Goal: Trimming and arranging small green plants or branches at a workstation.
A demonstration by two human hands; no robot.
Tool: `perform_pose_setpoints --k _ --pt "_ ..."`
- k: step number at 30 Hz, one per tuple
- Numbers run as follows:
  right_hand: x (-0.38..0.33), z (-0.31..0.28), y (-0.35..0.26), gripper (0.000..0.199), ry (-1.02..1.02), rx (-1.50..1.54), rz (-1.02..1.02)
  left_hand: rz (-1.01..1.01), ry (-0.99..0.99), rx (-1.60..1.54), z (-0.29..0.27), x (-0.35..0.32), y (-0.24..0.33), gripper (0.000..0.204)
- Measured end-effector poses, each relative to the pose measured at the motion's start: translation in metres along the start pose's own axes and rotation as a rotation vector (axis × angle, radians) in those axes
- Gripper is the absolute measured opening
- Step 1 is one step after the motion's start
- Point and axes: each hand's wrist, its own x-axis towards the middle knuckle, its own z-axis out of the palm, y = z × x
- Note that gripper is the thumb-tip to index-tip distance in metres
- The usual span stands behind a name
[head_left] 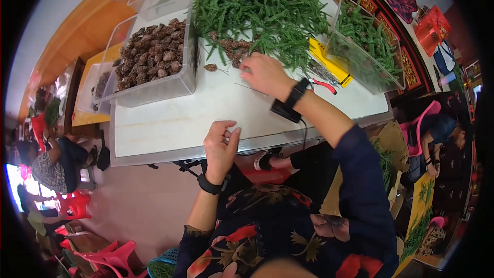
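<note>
My right hand (265, 75) reaches over the white tabletop to a small heap of brown pine cones (234, 48). Its fingers are bent together at the near side of the heap; what they grip, if anything, I cannot make out. One loose pine cone (210, 67) with a thin wire lies left of it. Another thin wire (250, 89) rests on the table just below the hand. My left hand (221, 146) hovers by the front edge, fingers loosely curled, thumb apart, with nothing visible in it. A large pile of green artificial sprigs (257, 5) covers the table's back.
A clear plastic bin (154, 91) full of pine cones stands at the left. Another clear bin (360, 67) with green sprigs sits at the right. Beside it are a yellow package (329, 62) and red-handled pliers (325, 87). Other people sit farther off on both sides.
</note>
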Motion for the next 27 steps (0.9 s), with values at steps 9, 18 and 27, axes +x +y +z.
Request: perform_pose_setpoints --k 9,18,27 --pt "0.045 0.047 0.004 0.016 -0.081 -0.032 0.115 -0.045 0.001 -0.037 0.003 -0.001 0.0 0.014" --pt "0.039 0.031 -0.008 0.018 -0.077 0.16 0.147 0.018 0.008 -0.034 0.002 -0.001 -0.007 0.012" --pt "0.046 0.059 0.008 0.015 -0.072 0.035 0.273 -0.12 -0.101 -0.154 -0.001 -0.004 -0.008 0.022"
